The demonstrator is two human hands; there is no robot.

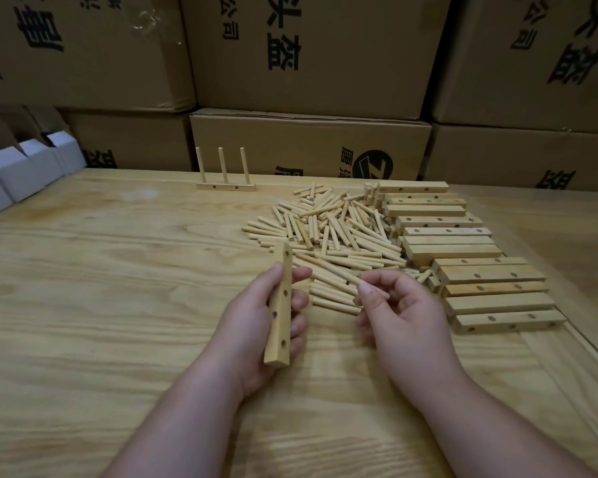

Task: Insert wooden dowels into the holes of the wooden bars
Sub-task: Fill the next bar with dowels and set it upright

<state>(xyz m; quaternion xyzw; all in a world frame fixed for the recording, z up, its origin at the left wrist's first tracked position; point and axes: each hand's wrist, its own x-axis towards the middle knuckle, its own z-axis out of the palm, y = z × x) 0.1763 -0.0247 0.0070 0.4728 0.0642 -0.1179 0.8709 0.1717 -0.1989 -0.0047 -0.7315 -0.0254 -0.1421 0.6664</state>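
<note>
We see the left hand [256, 315] gripping 1 wooden bar [279, 307] above the surface [118, 288] — the bar stands nearly on end, tilted slightly, with 4 holes showing along the face turned toward the right. Thumb lies on the bar's left side, fingers curl round from the right; the grip is closed firmly on it.

The right hand [401, 312] pinches 1 dowel [335, 270] between thumb and forefinger, the other fingers loosely curled. The dowel slants up and to the left from the pinch, its far end over the heap; dowel and bar are apart, no dowel seated in the held bar.

Loose dowels [339, 232] lie in a heap on the surface just beyond both hands. Right of the heap, a row of bars [463, 257] lies flat, packed side by side (some show holes on top, some on the side).

Far edge of the surface: 1 finished bar [226, 187] with 3 dowels upright in it.

Background — stacked cardboard boxes [308, 146]; small white boxes [25, 167] at left.
</note>
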